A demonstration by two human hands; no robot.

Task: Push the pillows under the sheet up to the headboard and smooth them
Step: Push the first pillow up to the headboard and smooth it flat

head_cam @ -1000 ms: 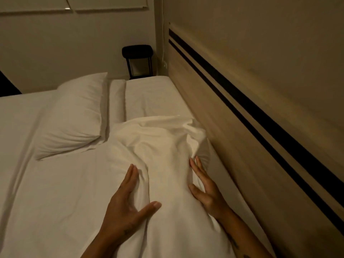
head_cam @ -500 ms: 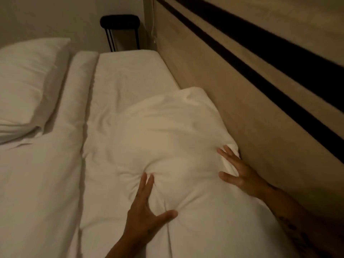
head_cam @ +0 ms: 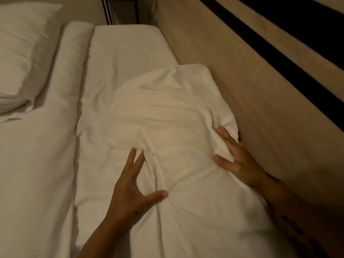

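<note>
Head view: a white sheet [head_cam: 167, 112] covers a bulging pillow shape that lies along the wooden headboard [head_cam: 251, 86], its far corner touching the board. The left hand [head_cam: 130, 190] rests flat on the near side of the bulge, fingers [head_cam: 138, 161] spread apart and thumb stretched right, with creases gathering between them. The right hand [head_cam: 240, 162] presses the side of the bulge nearest the headboard, its fingers open and splayed against a fold of sheet, gripping nothing. Dark stripes [head_cam: 279, 58] run along the headboard. A second, uncovered pillow [head_cam: 20, 53] lies at the upper left on the bed [head_cam: 37, 164], well apart from both hands. A dark-framed stand [head_cam: 119, 10] shows beyond the mattress.
</note>
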